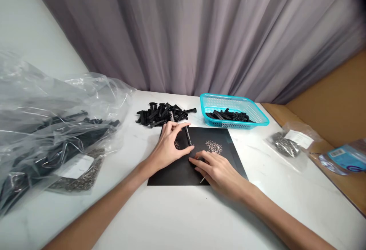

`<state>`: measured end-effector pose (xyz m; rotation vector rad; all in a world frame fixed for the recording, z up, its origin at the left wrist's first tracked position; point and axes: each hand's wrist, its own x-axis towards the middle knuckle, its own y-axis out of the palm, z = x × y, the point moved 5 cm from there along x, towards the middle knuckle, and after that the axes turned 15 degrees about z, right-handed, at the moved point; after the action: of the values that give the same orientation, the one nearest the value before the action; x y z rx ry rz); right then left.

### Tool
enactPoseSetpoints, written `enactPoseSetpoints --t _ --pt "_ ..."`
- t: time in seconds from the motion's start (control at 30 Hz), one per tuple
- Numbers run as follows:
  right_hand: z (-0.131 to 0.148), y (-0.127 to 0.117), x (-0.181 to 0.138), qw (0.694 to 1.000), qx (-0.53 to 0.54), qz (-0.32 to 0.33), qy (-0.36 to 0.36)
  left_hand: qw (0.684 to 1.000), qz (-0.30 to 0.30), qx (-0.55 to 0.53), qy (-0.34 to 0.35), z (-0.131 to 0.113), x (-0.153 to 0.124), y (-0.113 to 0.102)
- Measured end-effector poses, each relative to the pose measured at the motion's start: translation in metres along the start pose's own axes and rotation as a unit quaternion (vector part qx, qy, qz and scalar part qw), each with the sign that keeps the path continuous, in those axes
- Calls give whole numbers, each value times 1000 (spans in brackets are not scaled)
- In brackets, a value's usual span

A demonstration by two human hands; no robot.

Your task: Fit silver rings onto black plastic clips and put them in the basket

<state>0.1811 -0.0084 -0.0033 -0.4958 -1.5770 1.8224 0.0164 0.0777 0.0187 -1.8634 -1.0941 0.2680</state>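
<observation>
Between the thumb and index finger of my left hand point(171, 145) is a slim black plastic part point(188, 135), gripped at its two ends and held over a black mat point(171, 173). My right hand point(215, 170) is low over the mat, just right of that part, with its fingers curled. A thin silvery rod point(203, 179) sticks out under its palm; the rest of it is hidden by the hand. Beyond my right fingers lies a small heap of tiny metal pieces point(214, 147). More metal bits point(176, 144) show partly behind my left hand.
A pile of black plastic parts point(162, 113) lies behind the mat. Right of it stands a blue basket point(234, 99) holding similar parts. Clear plastic bags point(65, 128) cover the table's left side. A small bag of metal pieces point(286, 143) and a blue-labelled package point(347, 156) are at right.
</observation>
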Motion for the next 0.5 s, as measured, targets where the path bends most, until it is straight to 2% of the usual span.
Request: enactPoseSetpoints --t 0.2,0.3,0.43,0.5 --pt "-21 -12 -2 993 61 -98 36 999 36 13 11 -2 2 5" --pt "-22 -15 -3 994 83 -66 21 999 44 18 14 -3 3 7" --pt "-13 -12 -3 999 38 20 -20 999 40 24 4 -4 4 5" --pt "-11 -10 -2 999 11 35 -25 999 37 27 -2 -4 4 5"
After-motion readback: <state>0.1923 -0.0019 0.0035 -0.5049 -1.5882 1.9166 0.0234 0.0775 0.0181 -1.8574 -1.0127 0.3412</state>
